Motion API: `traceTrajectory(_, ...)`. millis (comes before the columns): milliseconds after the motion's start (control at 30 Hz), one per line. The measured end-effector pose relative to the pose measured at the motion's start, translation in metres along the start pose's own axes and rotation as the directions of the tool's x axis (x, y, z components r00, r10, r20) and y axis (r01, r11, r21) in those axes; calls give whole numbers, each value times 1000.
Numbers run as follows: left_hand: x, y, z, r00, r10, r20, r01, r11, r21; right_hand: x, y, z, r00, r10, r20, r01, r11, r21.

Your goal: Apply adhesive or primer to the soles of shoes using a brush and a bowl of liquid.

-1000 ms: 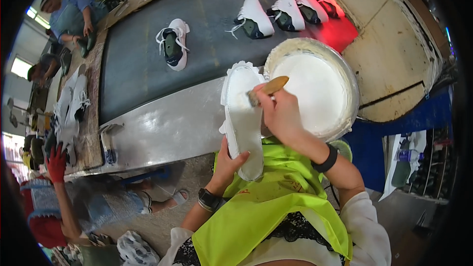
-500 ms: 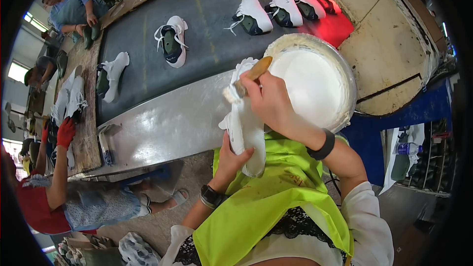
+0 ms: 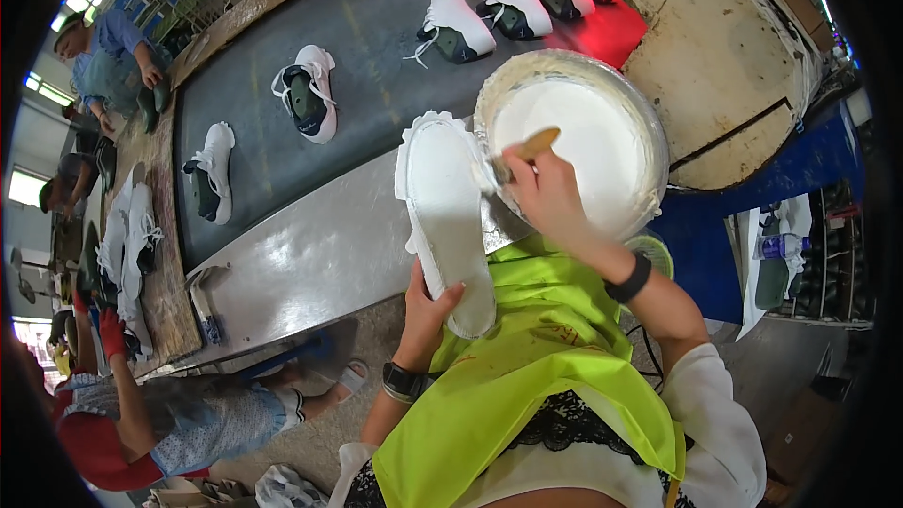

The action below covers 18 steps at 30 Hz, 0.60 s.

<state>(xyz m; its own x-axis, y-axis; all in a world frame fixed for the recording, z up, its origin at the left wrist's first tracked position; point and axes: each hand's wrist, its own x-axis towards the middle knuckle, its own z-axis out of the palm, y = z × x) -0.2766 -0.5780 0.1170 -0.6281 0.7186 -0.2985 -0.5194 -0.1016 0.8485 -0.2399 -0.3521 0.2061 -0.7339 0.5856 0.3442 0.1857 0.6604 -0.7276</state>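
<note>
My left hand grips a white shoe upper near its narrower end, with the broad bottom face turned up. White wet-looking coating covers that face, and its edge is scalloped at the wider end. In my right hand is a brush with a wooden handle, its bristle end blurred between the shoe's right edge and the bowl. Whether the bristles touch either cannot be told. The large metal bowl holds thick white liquid, and its rim is caked with it.
A dark belt carries several white-and-dark shoes, some under red light at its far right end. A metal ledge runs along its near side. At left, a person in red gloves stands by more shoes; another person sits farther back.
The shoe has turned so its bottom faces up, where before it was tilted on edge. My right hand and the brush have moved right, off the shoe's far end toward the bowl.
</note>
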Motion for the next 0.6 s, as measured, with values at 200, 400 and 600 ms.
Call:
traceTrajectory(200,-3,9,-1,999,-36,11,35,999,33,19,-30,-15,999,-40,-3,39,998,-47)
traceTrajectory(400,-4,3,-7,1000,-17,-1,17,1000,8,17,-12,23,951,-308,-11,308,945,111)
traceTrajectory(600,-7,4,-13,999,-10,35,12,998,-62,-15,-61,24,921,-196,337,132,970,204)
